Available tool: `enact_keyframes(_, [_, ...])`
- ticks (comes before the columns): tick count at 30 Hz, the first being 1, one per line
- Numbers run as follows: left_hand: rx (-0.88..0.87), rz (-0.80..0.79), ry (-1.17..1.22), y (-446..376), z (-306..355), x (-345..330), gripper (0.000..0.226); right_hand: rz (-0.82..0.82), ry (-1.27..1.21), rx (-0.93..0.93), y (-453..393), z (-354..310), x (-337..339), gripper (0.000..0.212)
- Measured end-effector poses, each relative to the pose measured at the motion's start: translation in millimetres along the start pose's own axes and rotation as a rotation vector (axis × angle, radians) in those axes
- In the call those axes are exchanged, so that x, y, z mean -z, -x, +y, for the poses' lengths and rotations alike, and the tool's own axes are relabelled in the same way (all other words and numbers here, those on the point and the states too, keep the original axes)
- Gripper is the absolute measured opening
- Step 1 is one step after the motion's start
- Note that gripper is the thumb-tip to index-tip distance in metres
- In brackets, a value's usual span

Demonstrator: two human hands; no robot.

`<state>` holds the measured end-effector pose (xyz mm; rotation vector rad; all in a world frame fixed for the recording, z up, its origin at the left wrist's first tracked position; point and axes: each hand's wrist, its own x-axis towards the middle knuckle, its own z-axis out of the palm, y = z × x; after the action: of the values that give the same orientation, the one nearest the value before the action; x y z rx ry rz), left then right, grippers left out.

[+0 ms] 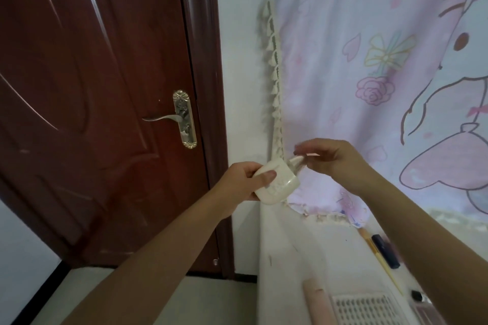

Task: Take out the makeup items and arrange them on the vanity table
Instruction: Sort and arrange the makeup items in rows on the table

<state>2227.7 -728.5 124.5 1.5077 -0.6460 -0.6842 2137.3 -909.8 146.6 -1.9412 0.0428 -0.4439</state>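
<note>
My left hand grips a small cream holder cup, tilted with its mouth toward the right, held in the air above the left end of the white vanity table. My right hand pinches a slim pale item at the cup's mouth; what it is cannot be made out. On the table lie a dark tube, a long cream brush handle, a pink tube, a tray of false lashes and a small black-capped item.
A pink cartoon-print cloth with a tasselled edge hangs over the back of the table. A dark red door with a brass handle stands at the left. Pale floor lies below, left of the table.
</note>
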Motion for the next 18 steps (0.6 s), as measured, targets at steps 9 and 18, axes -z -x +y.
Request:
enact_keyframes(9, [0.131, -0.003, 0.151, 1, -37, -3, 0.013, 0.070, -0.283, -0.074, 9, 32, -14, 0.060])
enact_keyframes(18, [0.323, -0.095, 0.187, 1, -115, -36, 0.012, 0.118, -0.339, -0.320, 46, 99, -34, 0.043])
